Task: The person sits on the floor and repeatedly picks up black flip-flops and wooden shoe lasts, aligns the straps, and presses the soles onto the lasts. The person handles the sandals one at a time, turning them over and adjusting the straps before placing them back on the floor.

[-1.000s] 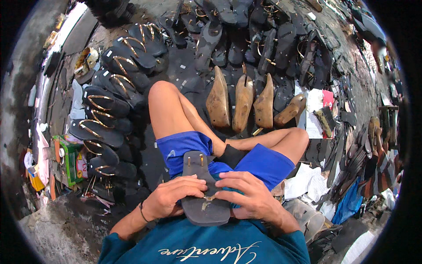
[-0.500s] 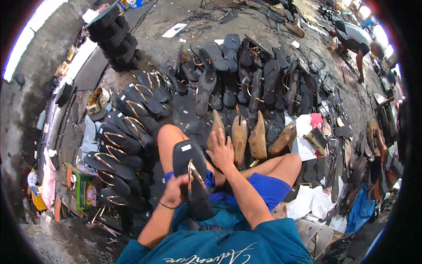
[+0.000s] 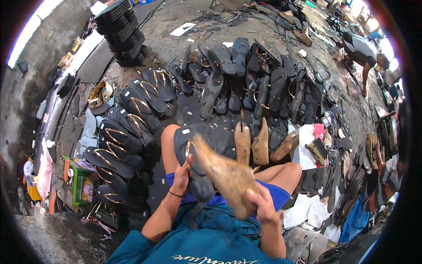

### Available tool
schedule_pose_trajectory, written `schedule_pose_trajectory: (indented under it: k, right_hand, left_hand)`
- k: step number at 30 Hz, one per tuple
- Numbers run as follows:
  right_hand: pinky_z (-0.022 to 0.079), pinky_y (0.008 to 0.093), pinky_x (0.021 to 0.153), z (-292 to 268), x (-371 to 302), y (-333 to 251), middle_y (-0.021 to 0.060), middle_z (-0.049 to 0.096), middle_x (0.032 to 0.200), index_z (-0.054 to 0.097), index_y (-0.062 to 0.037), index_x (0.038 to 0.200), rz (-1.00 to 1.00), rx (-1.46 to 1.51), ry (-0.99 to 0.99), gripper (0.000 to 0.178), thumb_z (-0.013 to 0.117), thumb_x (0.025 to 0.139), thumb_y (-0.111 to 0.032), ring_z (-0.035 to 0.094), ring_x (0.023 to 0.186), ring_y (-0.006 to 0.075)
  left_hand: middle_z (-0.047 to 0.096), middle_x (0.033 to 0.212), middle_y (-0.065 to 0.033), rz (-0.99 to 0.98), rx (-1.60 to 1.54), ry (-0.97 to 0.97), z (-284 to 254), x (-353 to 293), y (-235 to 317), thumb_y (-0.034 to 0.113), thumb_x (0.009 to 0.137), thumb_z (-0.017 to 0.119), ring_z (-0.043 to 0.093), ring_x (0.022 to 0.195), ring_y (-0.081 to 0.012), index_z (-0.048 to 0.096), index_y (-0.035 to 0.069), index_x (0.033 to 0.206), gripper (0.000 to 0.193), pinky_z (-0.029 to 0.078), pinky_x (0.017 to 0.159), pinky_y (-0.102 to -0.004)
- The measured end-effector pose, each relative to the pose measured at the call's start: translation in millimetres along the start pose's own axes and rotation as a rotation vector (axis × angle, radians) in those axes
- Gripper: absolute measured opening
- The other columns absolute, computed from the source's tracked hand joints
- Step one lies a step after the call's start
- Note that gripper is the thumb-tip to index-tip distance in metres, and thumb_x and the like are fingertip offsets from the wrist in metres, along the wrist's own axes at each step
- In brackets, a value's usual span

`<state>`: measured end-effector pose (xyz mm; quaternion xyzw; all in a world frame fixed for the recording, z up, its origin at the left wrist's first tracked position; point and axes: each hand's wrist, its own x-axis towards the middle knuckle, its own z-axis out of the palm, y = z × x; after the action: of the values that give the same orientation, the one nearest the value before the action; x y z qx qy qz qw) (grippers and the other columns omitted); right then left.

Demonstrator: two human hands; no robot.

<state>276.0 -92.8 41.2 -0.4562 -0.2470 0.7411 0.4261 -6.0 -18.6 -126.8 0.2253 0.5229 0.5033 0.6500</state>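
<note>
White script (image 3: 195, 258) crosses a teal shirt (image 3: 206, 240); pale letters (image 3: 88, 190) mark a green box (image 3: 78, 181); small white labels (image 3: 186, 131), unreadable here, dot black sandals (image 3: 116, 169).

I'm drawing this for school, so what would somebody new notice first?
Probably the wooden foot held in the right hand, next to the black sandal in the left hand. Then the curved row of gold-strapped sandals on the left, and three more wooden feet just beyond the right leg.

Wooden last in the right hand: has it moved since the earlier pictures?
Yes: the held last left its spot beside the slotted last, coming toward the teal shirt.
</note>
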Motion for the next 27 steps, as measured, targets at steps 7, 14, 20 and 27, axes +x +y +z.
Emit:
schedule_pose_trajectory:
  k: [7, 14, 20, 27]
  right_hand:
    - [0.052, 0.0420, 0.099, 58.0, -14.1, 28.4, 0.0289, 0.061, 0.129, 0.048, 0.0097, 0.139, -0.223, -0.878, 0.172, 0.064, 0.072, 0.091, -0.025, 0.065, 0.115, 0.0397]
    - [0.056, 0.0438, 0.091, 82.3, 43.4, 80.9, 0.0311, 0.062, 0.125, 0.049, 0.0115, 0.135, -0.484, -1.024, 0.263, 0.063, 0.074, 0.087, -0.021, 0.066, 0.111, 0.0429]
    - [0.057, 0.0435, 0.089, 80.3, 43.0, 54.8, 0.0299, 0.066, 0.120, 0.051, 0.0094, 0.136, -0.627, -0.990, 0.314, 0.064, 0.077, 0.085, -0.017, 0.069, 0.105, 0.0418]
    - [0.052, 0.0457, 0.100, 79.0, 24.0, 12.8, 0.0333, 0.055, 0.137, 0.046, 0.0122, 0.140, -0.921, -1.124, 0.489, 0.071, 0.078, 0.082, -0.012, 0.060, 0.121, 0.0450]
  left_hand:
    - [0.059, 0.140, -0.0128, -0.239, -0.148, -0.186, 48.3, -47.3, 30.5, 0.065, 0.104, 0.032, 0.059, 0.125, -0.0253, 0.046, 0.005, 0.148, 0.076, 0.045, 0.110, -0.0389]
    - [0.053, 0.146, -0.0143, -0.254, -0.282, 0.009, 25.7, -58.8, -6.9, 0.072, 0.102, 0.022, 0.055, 0.131, -0.0271, 0.043, 0.007, 0.151, 0.084, 0.042, 0.113, -0.0401]
    - [0.060, 0.136, -0.0158, -0.129, -0.280, -0.097, 58.1, -47.3, 19.8, 0.070, 0.100, 0.036, 0.061, 0.121, -0.0266, 0.048, 0.004, 0.144, 0.080, 0.049, 0.106, -0.0414]
    - [0.051, 0.142, -0.0161, 0.145, 0.052, -0.418, 105.0, -45.7, 71.7, 0.048, 0.092, 0.071, 0.052, 0.131, -0.0265, 0.020, 0.004, 0.155, 0.092, 0.051, 0.103, -0.0392]
